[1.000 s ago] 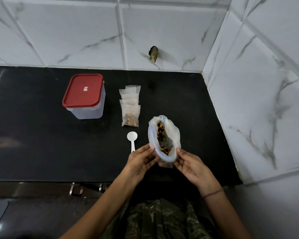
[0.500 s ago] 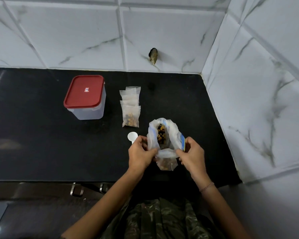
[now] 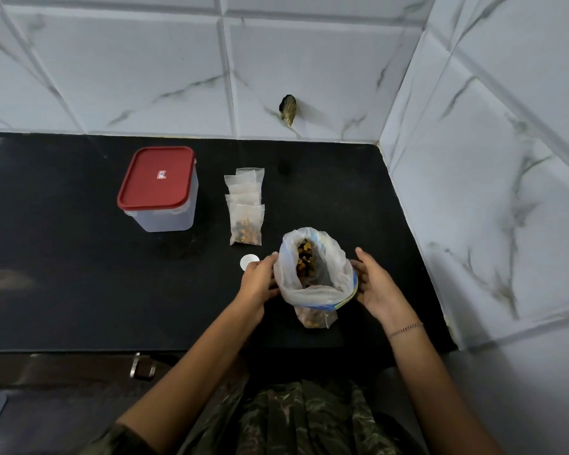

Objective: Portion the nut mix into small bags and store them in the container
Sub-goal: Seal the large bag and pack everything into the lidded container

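Plastic nut-mix bag (image 3: 322, 277), clear and floppy, was merely cupped by slack-fingered left grip (image 3: 260, 281) and right grip (image 3: 374, 285), so toppling was risked.

camouflage garment (image 3: 296, 418), thin beaded bracelet (image 3: 404, 330), bare forearms

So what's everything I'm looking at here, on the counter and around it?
container: one, clear with red lid on, counter's back left.
small bags: several, clear, overlapping right of the container; the front one holds nut mix.
big bag: one, clear, open, nut mix inside, between the hands.
spoon: one, white, left of the big bag, handle hidden.
counter: one, black.
wall tiles: white, marbled, behind and right.
bracelet: one, thin, right wrist.
left hand: touching the big bag's side.
right hand: open, beside the big bag.
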The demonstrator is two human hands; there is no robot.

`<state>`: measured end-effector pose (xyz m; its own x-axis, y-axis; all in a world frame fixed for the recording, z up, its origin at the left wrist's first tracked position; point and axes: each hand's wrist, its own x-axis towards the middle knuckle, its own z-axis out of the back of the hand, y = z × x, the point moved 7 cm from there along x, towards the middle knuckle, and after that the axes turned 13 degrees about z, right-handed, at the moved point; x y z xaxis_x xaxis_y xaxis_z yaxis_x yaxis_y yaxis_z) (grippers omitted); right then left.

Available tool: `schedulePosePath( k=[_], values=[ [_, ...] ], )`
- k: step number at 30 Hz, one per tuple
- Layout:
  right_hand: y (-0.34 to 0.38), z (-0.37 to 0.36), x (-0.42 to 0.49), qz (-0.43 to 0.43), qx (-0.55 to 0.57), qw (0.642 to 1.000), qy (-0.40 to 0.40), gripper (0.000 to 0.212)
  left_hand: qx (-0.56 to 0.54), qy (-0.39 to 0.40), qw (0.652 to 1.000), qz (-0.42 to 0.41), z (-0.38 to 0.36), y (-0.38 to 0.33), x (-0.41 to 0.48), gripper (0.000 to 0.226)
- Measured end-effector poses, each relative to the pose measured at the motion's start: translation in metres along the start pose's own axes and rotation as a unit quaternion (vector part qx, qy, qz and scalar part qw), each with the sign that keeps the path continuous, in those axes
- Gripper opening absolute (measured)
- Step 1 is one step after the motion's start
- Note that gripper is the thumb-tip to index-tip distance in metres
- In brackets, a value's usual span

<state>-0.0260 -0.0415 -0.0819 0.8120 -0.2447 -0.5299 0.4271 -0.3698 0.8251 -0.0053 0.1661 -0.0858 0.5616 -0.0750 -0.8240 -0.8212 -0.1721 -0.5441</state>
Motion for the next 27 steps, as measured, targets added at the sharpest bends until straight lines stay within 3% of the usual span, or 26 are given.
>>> schedulePosePath(
  k=[5, 9, 13, 17, 20, 22, 24, 26, 27],
  values=[
    [-0.010, -0.022, 0.024, -0.110, 0.124, 0.985, 0.044, 0.051, -0.071, 0.004, 0.994, 0.086, -0.007, -0.007, 0.028, 0.039],
    [-0.012, -0.045, 0.023, -0.150, 0.137, 0.971, 0.127, 0.050, -0.066, 0.041, 0.995, 0.068, -0.013, -0.012, 0.043, 0.038],
    [0.006, -0.044, 0.029, -0.092, 0.020, 0.989, 0.118, 0.044, -0.006, 0.044, 0.999, -0.019, -0.015, -0.027, 0.036, 0.018],
    [0.027, -0.050, 0.031, -0.016, -0.118, 0.981, 0.151, 0.030, 0.106, 0.022, 0.984, -0.139, -0.017, -0.049, 0.019, 0.013],
    [0.047, -0.053, 0.034, 0.113, -0.272, 0.947, 0.128, 0.017, 0.286, -0.096, 0.906, -0.298, -0.017, -0.075, 0.007, 0.012],
    [0.068, -0.055, 0.032, 0.249, -0.425, 0.866, 0.081, 0.013, 0.387, -0.170, 0.820, -0.386, -0.022, -0.087, -0.005, 0.011],
    [0.081, -0.061, 0.026, 0.346, -0.509, 0.787, 0.056, 0.016, 0.457, -0.242, 0.744, -0.423, -0.026, -0.093, -0.014, 0.012],
    [0.080, -0.064, 0.029, 0.359, -0.511, 0.777, 0.073, 0.015, 0.478, -0.280, 0.709, -0.437, -0.027, -0.096, -0.017, 0.012],
    [0.078, -0.064, 0.031, 0.336, -0.483, 0.804, 0.092, 0.013, 0.474, -0.270, 0.717, -0.434, -0.028, -0.096, -0.014, 0.013]
  ],
)
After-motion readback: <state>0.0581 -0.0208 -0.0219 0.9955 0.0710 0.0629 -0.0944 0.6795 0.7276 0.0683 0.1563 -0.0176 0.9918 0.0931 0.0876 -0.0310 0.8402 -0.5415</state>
